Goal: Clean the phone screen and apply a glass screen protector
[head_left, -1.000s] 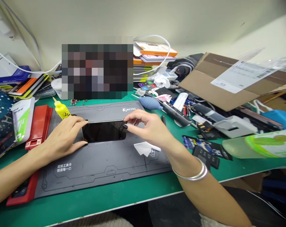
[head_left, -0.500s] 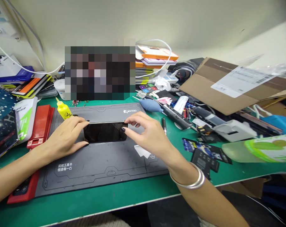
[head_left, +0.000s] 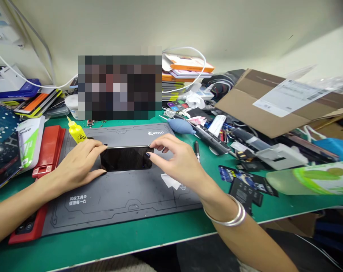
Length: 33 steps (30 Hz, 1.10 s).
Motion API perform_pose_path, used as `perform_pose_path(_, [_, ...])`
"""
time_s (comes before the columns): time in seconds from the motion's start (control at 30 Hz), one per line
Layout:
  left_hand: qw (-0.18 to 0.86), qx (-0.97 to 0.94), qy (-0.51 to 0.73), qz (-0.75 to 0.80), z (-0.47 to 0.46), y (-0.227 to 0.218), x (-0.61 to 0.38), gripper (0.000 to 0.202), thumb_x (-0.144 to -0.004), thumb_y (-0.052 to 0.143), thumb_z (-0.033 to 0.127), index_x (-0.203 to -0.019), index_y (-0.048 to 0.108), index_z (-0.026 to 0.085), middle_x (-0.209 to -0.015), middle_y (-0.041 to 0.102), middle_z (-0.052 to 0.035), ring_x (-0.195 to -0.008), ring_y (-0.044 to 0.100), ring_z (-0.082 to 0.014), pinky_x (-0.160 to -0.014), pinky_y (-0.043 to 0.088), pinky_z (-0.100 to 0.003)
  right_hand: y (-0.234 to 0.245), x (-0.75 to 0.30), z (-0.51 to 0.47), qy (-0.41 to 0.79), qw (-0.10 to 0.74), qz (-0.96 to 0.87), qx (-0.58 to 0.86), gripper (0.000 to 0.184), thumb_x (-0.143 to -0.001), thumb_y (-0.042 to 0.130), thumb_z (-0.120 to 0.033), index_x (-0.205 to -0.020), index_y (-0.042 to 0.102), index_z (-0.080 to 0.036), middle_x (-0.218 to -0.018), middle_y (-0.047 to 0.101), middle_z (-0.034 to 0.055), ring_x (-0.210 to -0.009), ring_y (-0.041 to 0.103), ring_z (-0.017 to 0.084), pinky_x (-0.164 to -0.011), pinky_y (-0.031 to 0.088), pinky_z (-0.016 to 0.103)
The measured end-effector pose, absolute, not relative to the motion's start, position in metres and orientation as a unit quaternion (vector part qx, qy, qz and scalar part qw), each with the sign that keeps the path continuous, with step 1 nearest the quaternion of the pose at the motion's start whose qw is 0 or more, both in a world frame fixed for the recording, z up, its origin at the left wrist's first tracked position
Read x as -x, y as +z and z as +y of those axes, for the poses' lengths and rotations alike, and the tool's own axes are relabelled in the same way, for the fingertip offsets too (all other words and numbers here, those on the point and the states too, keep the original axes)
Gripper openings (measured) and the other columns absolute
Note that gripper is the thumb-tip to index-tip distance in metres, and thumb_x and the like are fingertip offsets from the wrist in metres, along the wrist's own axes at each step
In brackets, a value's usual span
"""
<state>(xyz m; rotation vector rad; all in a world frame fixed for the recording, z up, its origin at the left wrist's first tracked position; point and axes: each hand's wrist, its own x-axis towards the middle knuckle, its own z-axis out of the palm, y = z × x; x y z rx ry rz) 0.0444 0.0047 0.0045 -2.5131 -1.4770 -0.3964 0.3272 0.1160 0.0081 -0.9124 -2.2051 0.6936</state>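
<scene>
The left hand (head_left: pixel 75 160) grips the black phone (head_left: pixel 123 158) wide; the right hand (head_left: pixel 178 160) pinches its far corner narrowly on the grey mat (head_left: pixel 123 204); light, even pressure suits this.

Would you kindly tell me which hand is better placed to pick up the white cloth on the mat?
Probably the right hand: the white cloth lies just below it on the grey repair mat, while the left hand sits on the far side of the black smartphone.

I see: left hand (head_left: pixel 75 160) gripping a black phone (head_left: pixel 123 158) by its left end | right hand (head_left: pixel 177 160) pinching its right corner | grey mat (head_left: pixel 123 204) beneath
</scene>
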Motion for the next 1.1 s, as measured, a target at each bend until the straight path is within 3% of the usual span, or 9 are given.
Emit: perform_pose_path(1.1, [0.103,0.852,-0.138,-0.495,0.005,0.0052,-0.0453,0.041,-0.094,0.061,0.028,-0.127,0.048,0.006,-0.117,0.059,-0.0229,-0.105,0.06,-0.0337,-0.086,0.057,-0.05,0.0088,-0.3276,0.1166,0.288,0.322,-0.831,0.349,0.006,-0.083,0.063,-0.027,-0.082,0.063,-0.021,-0.086,0.064,0.0044,-0.08,0.06,0.019,-0.069,0.05,0.033])
